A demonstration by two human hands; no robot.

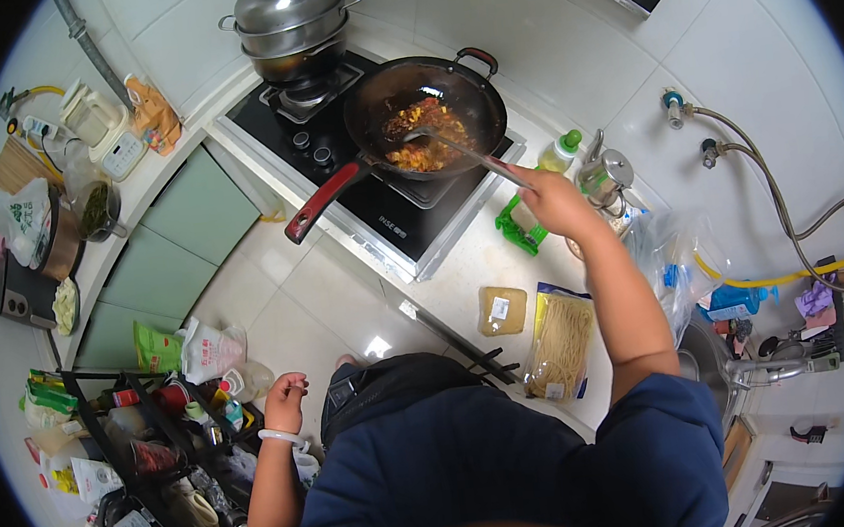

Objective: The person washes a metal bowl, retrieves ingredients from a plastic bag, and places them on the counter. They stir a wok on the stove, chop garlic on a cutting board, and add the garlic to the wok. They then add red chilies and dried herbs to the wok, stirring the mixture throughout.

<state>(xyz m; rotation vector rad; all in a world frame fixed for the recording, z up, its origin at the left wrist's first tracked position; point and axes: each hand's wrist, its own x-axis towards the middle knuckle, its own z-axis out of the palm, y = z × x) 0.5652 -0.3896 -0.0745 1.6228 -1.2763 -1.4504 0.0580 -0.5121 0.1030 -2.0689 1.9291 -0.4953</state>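
My right hand (pixel 556 199) grips the handle of a metal ladle or spatula (pixel 457 147). The tool's head rests in chopped, reddish-yellow food (pixel 425 131) inside a dark wok (pixel 481 119). This wok sits on the right burner of a black glass gas hob (pixel 381 229), its red-and-black long handle (pixel 326 200) pointing toward me. Low at my left side hangs my left hand (pixel 286 403), its fingers loosely curled and nothing seen in them. A white bangle circles that wrist. Whether flame burns under the wok is hidden.
A lidded steamer pot (pixel 291 19) occupies the left burner. On the counter lie a packet of dried noodles (pixel 561 342), a wrapped tan block (pixel 502 311), a green-capped bottle (pixel 561 150) and a metal oil pot (pixel 605 176). A black rack (pixel 130 455) crowded with goods stands left.
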